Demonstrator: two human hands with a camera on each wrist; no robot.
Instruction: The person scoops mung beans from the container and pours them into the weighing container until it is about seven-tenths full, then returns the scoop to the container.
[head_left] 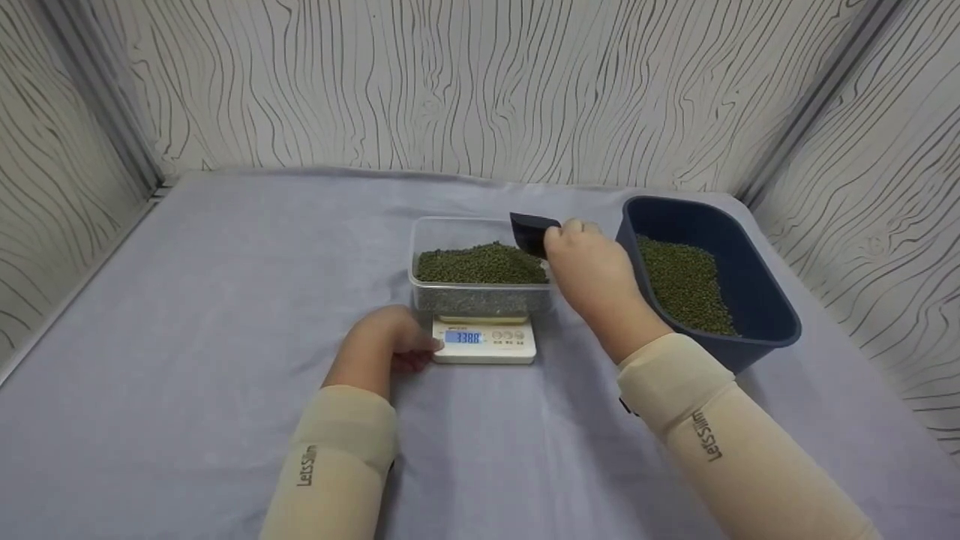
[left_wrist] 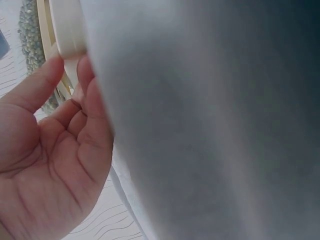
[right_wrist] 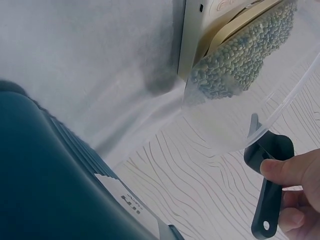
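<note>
My right hand [head_left: 592, 270] grips a black scoop [head_left: 529, 234] by its handle, tilted over the right end of a clear plastic container [head_left: 487, 286]. In the right wrist view the thumb presses on the scoop [right_wrist: 270, 148], whose tip overlaps the container's rim. Small green beans [head_left: 480, 264] are heaped inside. The container sits on a white kitchen scale [head_left: 484, 352], its lit display [head_left: 463, 337] showing 3388, any decimal point too small to read. At the scale's front left corner, my left hand [head_left: 390, 334] holds the edge between thumb and curled fingers, seen close in the left wrist view.
A deep dark blue bin [head_left: 757, 292] stands to the right, partly filled with more green beans [head_left: 682, 289]; my right forearm passes close by its near side. A pale, wrinkled cloth [head_left: 225, 300] covers the table. Wood-grain patterned panels [head_left: 450, 90] enclose the back and sides.
</note>
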